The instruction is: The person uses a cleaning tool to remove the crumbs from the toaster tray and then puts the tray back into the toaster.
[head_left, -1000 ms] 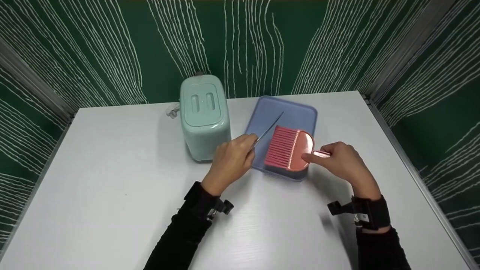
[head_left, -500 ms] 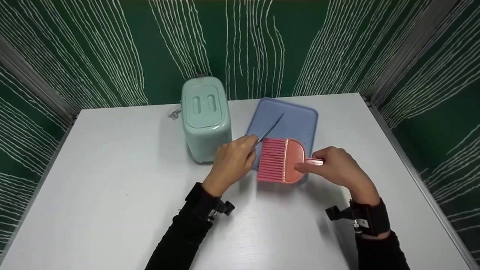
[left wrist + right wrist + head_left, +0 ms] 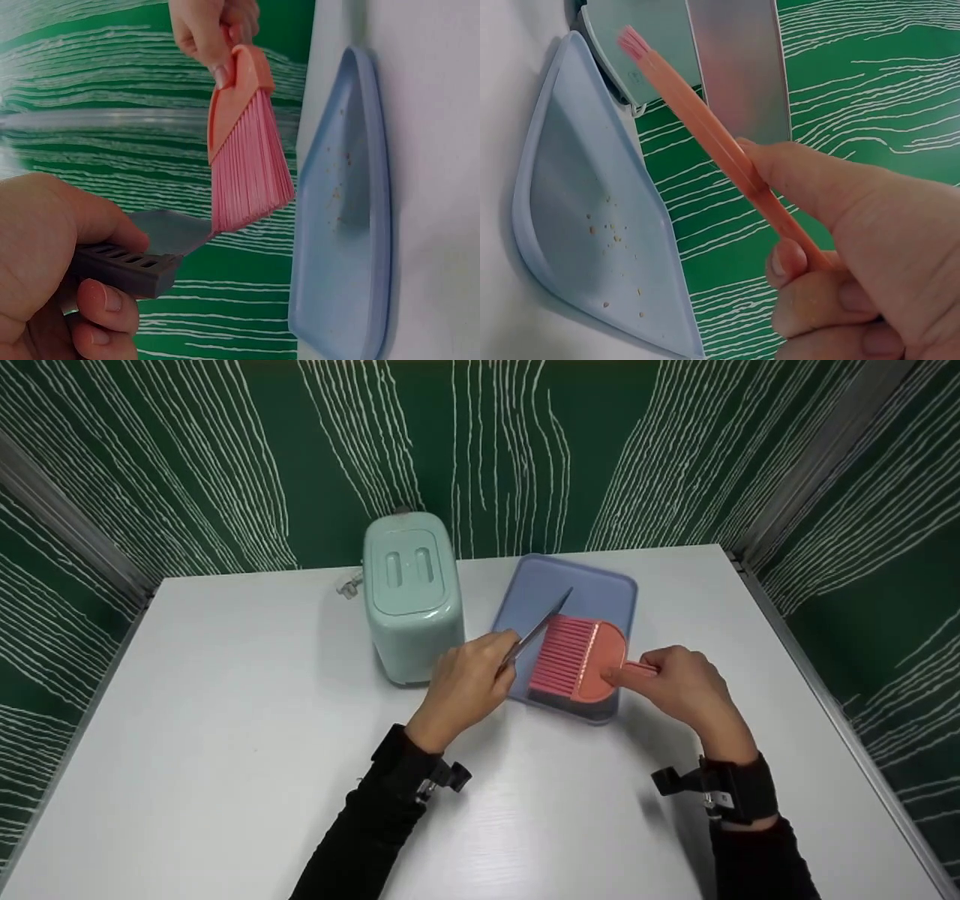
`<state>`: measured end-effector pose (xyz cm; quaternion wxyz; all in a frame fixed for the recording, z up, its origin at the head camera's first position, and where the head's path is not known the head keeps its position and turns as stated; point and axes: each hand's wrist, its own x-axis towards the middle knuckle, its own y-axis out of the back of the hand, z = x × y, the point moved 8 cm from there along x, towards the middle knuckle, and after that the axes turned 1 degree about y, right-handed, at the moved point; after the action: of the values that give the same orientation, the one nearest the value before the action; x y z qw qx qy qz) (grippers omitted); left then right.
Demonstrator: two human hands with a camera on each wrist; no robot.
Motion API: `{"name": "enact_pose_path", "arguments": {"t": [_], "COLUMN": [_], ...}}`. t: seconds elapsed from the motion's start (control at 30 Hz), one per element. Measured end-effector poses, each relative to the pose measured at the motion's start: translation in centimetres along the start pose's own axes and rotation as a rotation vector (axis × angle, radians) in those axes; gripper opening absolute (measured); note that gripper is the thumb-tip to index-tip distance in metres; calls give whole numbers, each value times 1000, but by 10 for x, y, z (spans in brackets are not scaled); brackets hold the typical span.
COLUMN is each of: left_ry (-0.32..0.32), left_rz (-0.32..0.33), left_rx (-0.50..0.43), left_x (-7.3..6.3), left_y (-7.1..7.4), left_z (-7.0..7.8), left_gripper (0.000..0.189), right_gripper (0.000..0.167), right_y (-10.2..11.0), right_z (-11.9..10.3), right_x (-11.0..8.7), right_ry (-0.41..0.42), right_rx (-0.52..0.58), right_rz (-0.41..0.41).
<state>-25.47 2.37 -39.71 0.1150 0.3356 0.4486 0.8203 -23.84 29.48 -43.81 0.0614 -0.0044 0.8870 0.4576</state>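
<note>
My left hand (image 3: 469,675) grips the dark slotted handle of a flat-bladed scraper (image 3: 742,71), its wide metal blade seen nearly edge-on in the head view. My right hand (image 3: 686,686) pinches the handle of a pink-bristled hand brush (image 3: 577,660) with an orange head. In the left wrist view the bristle tips (image 3: 255,214) overlap the scraper blade's edge. Both tools hang over a blue tray (image 3: 600,585). Brown crumbs (image 3: 615,238) lie scattered on the tray.
A mint-green toaster-like appliance (image 3: 412,600) stands left of the tray, a clear plug (image 3: 350,585) beside it at the back. The white table (image 3: 247,750) is bounded by green walls (image 3: 337,450) with white streaks.
The brush dips toward the near left, then returns up and right over the tray, beside the blade. The left hand and scraper shift only slightly.
</note>
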Motion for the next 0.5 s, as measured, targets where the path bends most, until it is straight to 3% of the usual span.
{"name": "enact_pose_path", "arguments": {"t": [0.5], "left_ry": [16], "left_rz": [-3], "left_rx": [5], "left_x": [0], "left_y": [-1], "left_z": [-2], "left_gripper": [8], "right_gripper": [69], "right_y": [17], "right_z": [-4], "right_x": [-6], "right_ry": [-18], "right_rx": [17], "right_rz": [83]}}
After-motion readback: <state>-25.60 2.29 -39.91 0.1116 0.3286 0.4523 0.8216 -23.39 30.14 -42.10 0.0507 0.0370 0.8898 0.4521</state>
